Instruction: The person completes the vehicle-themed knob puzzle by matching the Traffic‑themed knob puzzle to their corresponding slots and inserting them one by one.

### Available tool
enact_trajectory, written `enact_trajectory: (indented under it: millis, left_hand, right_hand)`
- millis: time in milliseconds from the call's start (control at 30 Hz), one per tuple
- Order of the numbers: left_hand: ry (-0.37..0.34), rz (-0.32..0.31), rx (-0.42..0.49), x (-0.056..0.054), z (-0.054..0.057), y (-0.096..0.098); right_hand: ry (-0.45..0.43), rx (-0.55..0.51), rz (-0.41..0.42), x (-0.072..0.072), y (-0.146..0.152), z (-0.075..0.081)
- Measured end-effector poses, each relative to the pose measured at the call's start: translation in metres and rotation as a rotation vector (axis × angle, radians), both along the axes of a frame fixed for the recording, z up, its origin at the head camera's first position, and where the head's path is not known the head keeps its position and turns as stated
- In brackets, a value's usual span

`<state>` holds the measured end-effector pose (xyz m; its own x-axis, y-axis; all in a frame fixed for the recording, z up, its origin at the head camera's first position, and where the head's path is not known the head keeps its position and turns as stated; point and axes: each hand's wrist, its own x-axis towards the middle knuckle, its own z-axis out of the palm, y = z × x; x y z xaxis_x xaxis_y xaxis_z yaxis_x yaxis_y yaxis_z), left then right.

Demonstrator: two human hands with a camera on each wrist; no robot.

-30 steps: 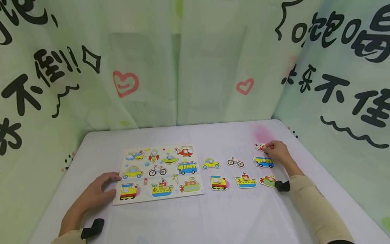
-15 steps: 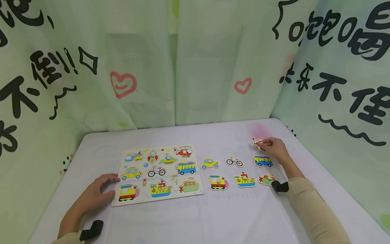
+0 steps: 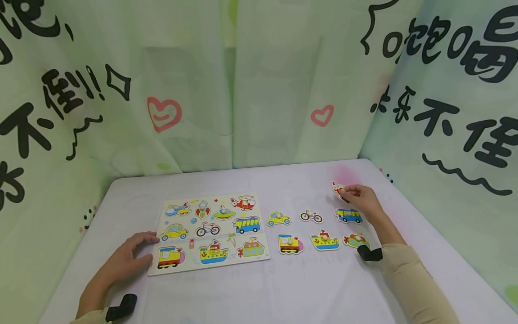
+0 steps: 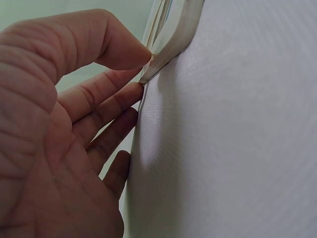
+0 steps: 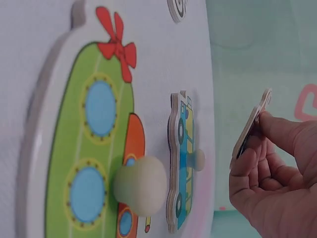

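Pinched in my right hand [image 3: 363, 200] is a red helicopter puzzle piece [image 3: 336, 188], held above the far right of the table. The right wrist view shows this wooden piece [image 5: 250, 126] tilted and nearly edge-on between thumb and fingers. My left hand [image 3: 126, 257] touches the left edge of the picture puzzle board [image 3: 191, 262]. In the left wrist view, thumb and forefinger rest at the corner of the board [image 4: 173, 42], the other fingers spread loosely. Printed vehicles cover the board; plane, rocket and flying saucer pieces sit in its top row.
Right of the board lie a car piece [image 3: 279, 219], a bicycle piece [image 3: 311, 216] and a bus piece [image 3: 348, 216]. In front of them are a train piece [image 3: 290, 244], a ship piece [image 3: 325, 241] and a knobbed submarine piece [image 5: 79, 148]. A printed curtain [image 3: 275, 90] hangs behind.
My right hand has lifted the helicopter piece and moved it slightly left, tipping it more upright. The left hand keeps its place at the board.
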<state>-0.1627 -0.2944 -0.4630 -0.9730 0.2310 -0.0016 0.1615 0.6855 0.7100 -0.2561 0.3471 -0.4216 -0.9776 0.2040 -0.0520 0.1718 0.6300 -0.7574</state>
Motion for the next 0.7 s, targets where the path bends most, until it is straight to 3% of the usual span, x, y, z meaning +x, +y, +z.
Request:
enact_trajectory:
  millis: [700]
  left_hand:
    - [-0.002, 0.011, -0.014, 0.0, -0.002, -0.001]
  right_hand:
    - [0.038, -0.163, 0.086, 0.007, -0.042, 0.01]
